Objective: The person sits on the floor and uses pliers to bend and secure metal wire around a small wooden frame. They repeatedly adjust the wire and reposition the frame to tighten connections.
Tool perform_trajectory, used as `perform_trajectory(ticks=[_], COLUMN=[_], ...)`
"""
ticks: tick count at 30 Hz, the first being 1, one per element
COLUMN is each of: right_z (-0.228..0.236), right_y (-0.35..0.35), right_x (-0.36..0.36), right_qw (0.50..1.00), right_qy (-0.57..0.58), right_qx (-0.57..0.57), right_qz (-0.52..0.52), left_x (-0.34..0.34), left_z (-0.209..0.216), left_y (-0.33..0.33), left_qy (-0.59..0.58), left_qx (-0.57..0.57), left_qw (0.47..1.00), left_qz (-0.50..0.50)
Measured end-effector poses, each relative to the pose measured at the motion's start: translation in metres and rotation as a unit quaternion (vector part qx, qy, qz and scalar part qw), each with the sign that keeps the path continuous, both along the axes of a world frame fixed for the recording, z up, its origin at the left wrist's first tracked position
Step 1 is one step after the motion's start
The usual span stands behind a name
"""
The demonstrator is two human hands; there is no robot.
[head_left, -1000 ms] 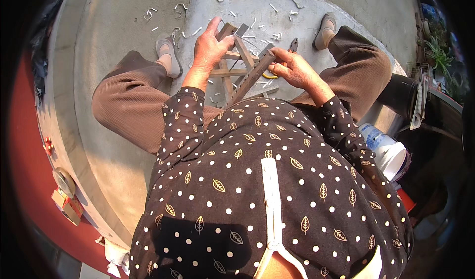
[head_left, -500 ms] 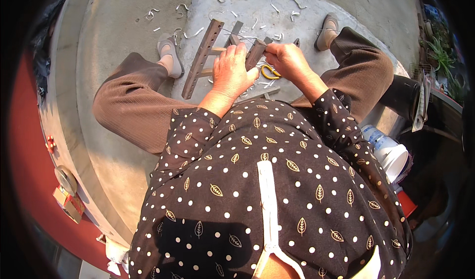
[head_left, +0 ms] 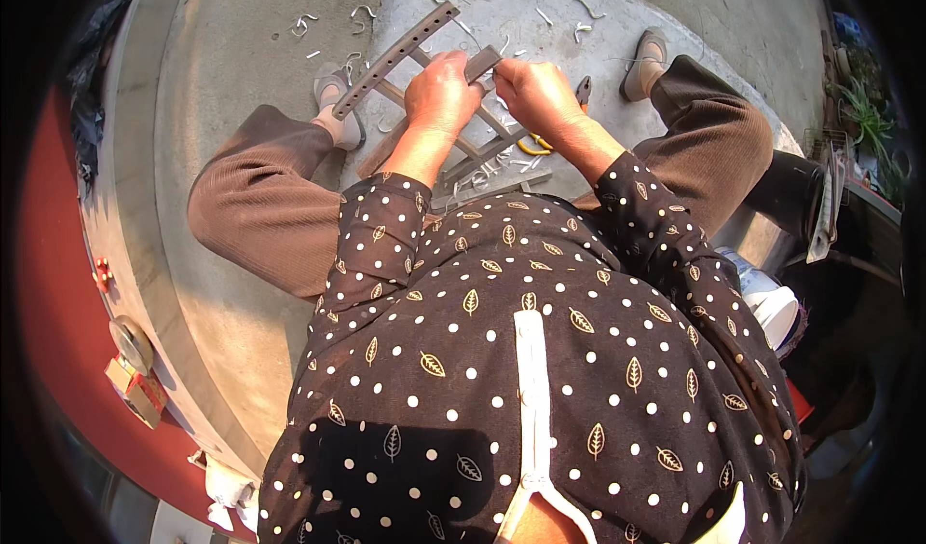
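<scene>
The wooden frame [head_left: 395, 60] has tipped rightward over the floor [head_left: 260, 62]; the left hand [head_left: 442, 97] grips its bar [head_left: 483, 64], the right hand [head_left: 540, 98] bunches fingers there, hold unclear; a slack left grip could let it twist

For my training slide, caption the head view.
Left grip on a hole-lined frame, right grip at a bar's end, white scraps littering the concrete floor.

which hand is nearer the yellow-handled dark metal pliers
Right. The right hand is close beside the pliers, its wrist partly covering them in view; the left hand is farther left, holding the grey-brown barred frame.
</scene>
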State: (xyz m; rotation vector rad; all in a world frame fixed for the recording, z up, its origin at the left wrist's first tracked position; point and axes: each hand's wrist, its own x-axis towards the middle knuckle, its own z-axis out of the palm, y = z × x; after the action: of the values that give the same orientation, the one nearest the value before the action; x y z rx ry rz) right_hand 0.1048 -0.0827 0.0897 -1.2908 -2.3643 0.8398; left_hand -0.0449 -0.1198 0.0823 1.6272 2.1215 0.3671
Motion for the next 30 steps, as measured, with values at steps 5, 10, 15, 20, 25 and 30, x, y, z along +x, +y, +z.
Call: perform_trajectory(ticks=[5,10,15,20,25,30], right_z=[-0.001,0.007,-0.026,-0.002,-0.004,0.002], right_y=[-0.019,-0.026,-0.019,-0.014,-0.009,-0.008], right_x=[0.012,0.028,0.042,0.033,0.04,0.034], right_qw=[0.983,0.907,0.962,0.959,0.955,0.966], right_qy=[0.088,0.134,0.046,-0.004,-0.06,-0.094], right_qx=[-0.151,-0.374,-0.255,-0.259,-0.237,-0.187], right_qz=[-0.055,-0.14,-0.089,-0.112,-0.166,-0.149], left_x=[0.006,0.018,0.024,0.014,-0.005,-0.012], left_z=[-0.001,-0.006,-0.013,-0.008,-0.007,-0.024], left_y=[-0.006,-0.024,-0.034,-0.044,-0.011,0.034], left_qy=[0.007,-0.003,-0.031,-0.136,-0.083,0.058], left_qx=[0.009,0.037,0.063,0.057,0.283,0.091], left_qw=[1.0,0.998,0.994,0.978,0.952,0.993], left_qz=[-0.025,-0.046,-0.086,-0.145,-0.084,-0.049])
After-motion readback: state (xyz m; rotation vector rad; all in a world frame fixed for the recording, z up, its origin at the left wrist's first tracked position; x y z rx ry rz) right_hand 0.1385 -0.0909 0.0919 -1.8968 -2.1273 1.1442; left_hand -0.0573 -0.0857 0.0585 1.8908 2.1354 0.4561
